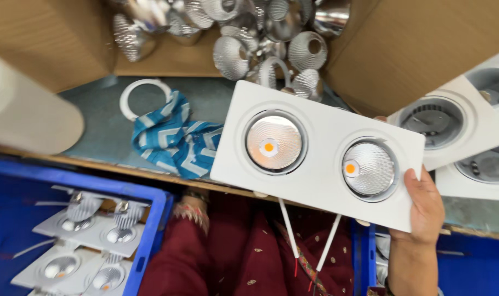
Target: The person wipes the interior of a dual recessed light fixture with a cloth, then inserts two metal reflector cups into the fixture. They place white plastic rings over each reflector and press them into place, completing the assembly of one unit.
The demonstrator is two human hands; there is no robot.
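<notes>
Above the bench (96, 118), right hand (422, 211) grasping white 2-lamp fitting (318, 153), wires (309, 241) dangling

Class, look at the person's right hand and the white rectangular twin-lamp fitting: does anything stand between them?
Nothing visible does. The right hand already grips the white rectangular twin-lamp fitting at its right end, thumb over the front face. The left hand is out of view.

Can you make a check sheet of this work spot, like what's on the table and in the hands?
Surface: grey-green bench, partly covered.
Job's things: white twin-spot downlight, both reflectors fitted.
Clutter: blue-white cloth, white ring, silver reflectors in cardboard box.
Grippers: right hand grips the light's edge; left hand not seen.
Cables: two white wires hanging below.
Surroundings: blue crate of finished lights, empty housings.
</notes>
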